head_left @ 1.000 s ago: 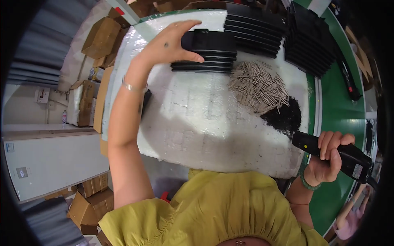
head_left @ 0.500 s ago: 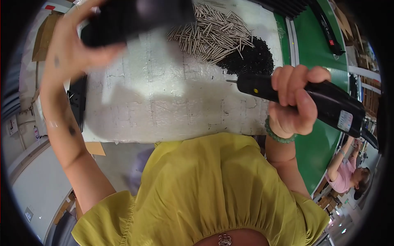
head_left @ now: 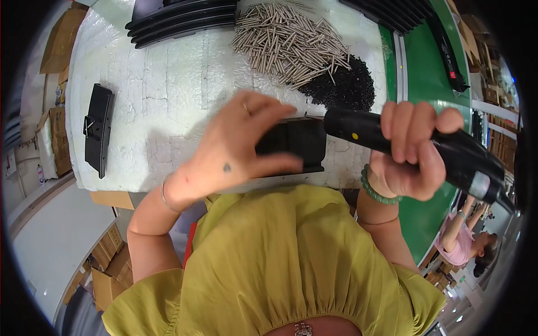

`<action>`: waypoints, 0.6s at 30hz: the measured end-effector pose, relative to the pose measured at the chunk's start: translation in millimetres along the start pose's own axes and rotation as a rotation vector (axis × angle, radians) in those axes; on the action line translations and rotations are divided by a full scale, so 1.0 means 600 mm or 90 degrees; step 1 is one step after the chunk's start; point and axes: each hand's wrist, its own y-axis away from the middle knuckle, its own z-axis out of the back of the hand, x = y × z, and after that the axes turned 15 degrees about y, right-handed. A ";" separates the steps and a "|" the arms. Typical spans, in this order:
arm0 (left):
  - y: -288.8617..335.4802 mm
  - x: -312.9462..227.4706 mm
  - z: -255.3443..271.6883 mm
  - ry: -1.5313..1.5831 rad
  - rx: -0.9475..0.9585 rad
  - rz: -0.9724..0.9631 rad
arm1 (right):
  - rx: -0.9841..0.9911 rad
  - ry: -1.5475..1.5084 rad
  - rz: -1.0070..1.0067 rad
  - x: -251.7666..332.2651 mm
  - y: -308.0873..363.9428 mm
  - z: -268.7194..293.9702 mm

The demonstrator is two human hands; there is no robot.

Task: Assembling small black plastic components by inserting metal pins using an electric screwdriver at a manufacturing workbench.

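My right hand (head_left: 412, 154) is wrapped round a black electric screwdriver (head_left: 471, 154), a yellow dot near its front. The thin bit points left, just above the far right corner of a flat black plastic part (head_left: 297, 143). That part lies on the table close to my body, its left side covered by my left hand (head_left: 230, 140). Blurred by motion, the left hand has thumb and fingers spread apart over the part, not closed round it. Beyond them lie a heap of silvery metal pins (head_left: 288, 42) and a pile of small black screws (head_left: 350, 84).
Stacked black parts (head_left: 182, 22) stand at the far left, and more (head_left: 392, 14) at the far right. A single black piece (head_left: 100, 131) lies near the left edge of the wrapped white table (head_left: 151, 101). Alongside runs a green surface (head_left: 434, 73); a person in pink (head_left: 457, 241) is beyond.
My left hand has come down from the upper left toward the middle; the black part it held now lies on the table. The screwdriver has shifted slightly nearer to me.
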 end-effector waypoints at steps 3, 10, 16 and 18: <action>-0.041 0.026 0.002 -0.044 0.003 -0.084 | 0.057 -0.011 0.033 0.030 0.001 0.007; -0.064 0.035 -0.013 0.049 0.038 -0.186 | 0.065 0.002 0.051 0.058 0.001 0.006; -0.057 0.026 -0.016 0.051 0.014 -0.175 | 0.078 0.013 0.036 0.071 0.005 0.004; -0.055 0.025 -0.017 0.049 0.025 -0.175 | 0.081 0.018 0.038 0.068 0.006 0.001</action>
